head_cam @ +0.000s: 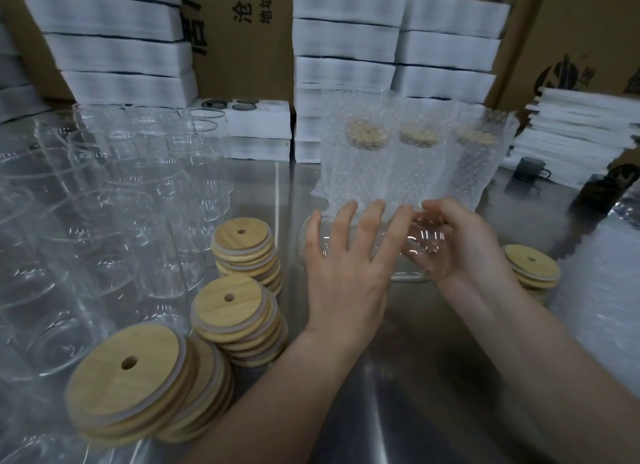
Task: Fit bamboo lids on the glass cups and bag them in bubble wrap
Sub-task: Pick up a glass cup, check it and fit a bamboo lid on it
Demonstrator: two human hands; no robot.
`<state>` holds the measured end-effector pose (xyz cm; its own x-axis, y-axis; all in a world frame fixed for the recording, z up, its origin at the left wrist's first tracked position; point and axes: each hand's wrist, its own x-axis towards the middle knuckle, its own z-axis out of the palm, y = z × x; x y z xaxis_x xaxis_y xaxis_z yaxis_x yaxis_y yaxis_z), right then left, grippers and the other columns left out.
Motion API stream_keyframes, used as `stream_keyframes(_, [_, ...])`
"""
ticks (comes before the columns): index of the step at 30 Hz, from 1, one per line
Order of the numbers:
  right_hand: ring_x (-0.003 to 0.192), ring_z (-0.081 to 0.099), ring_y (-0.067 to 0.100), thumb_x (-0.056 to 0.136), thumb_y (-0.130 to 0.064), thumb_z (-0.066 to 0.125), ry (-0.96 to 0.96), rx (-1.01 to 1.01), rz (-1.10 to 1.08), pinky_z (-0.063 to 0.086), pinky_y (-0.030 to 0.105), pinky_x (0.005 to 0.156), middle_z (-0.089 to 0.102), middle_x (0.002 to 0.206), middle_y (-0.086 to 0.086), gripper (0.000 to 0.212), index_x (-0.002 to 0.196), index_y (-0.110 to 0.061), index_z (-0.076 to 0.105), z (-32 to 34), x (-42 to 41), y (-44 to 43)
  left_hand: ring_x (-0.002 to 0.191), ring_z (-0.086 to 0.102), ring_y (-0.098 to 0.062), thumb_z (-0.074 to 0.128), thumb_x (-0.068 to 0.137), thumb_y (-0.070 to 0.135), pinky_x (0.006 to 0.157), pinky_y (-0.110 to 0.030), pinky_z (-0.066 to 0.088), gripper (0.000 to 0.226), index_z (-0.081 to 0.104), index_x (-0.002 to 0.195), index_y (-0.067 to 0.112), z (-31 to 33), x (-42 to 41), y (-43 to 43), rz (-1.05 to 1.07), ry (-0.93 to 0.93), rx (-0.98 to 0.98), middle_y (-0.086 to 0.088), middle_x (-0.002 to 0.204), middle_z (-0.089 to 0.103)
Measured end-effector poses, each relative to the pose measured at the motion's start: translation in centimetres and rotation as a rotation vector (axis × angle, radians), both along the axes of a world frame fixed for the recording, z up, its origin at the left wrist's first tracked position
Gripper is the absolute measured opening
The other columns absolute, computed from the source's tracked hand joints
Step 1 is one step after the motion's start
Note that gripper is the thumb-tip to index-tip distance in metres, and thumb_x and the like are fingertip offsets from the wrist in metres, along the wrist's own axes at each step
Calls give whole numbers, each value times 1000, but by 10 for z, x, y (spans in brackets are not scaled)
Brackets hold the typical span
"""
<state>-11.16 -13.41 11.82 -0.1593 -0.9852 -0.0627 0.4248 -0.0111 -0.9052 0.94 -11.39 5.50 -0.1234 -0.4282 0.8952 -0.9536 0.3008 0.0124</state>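
Note:
A clear glass cup (412, 255) lies sideways on the steel table between my hands. My left hand (346, 266) rests over its left part with fingers spread. My right hand (464, 242) wraps around its right end. No lid shows on this cup. Stacks of round bamboo lids with a centre hole stand at the near left (138, 384), in the middle (235, 311), behind that (246, 245) and at the right (531, 268). Three lidded cups in bubble wrap (408, 158) stand just behind my hands.
Many empty glass cups (104, 204) crowd the left of the table. White foam packs (346, 65) and cardboard boxes (239, 30) stack along the back. A dark mug (528, 169) sits at the right, and bubble wrap (606, 290) lies at the right edge.

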Motion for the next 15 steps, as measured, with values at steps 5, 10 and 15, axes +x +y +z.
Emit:
stream_keyframes(5, [77, 74, 18, 96, -10, 54, -159, -18, 130, 60, 31, 82, 74, 80, 5, 8, 101, -7, 59, -2, -1, -2, 121, 56, -31, 82, 66, 29, 101, -55, 41, 85, 34, 136, 25, -2, 2, -5, -47, 169, 67, -11, 130, 58])
stream_keyframes(10, [87, 72, 16, 86, -22, 58, -258, -114, 293, 54, 33, 97, 74, 90, 3, 15, 89, -15, 71, -5, 6, -3, 115, 58, -28, 77, 69, 41, 94, -42, 46, 84, 33, 136, 14, 1, 6, -8, -142, 337, 73, -12, 126, 60])
stream_keyframes(15, [122, 59, 24, 91, -24, 49, -132, -295, 462, 37, 39, 114, 68, 116, 5, 32, 115, -11, 65, -8, 1, -4, 109, 62, -31, 79, 67, 50, 86, -45, 53, 89, 41, 135, 7, 6, 9, -4, -187, 520, 141, -13, 122, 61])
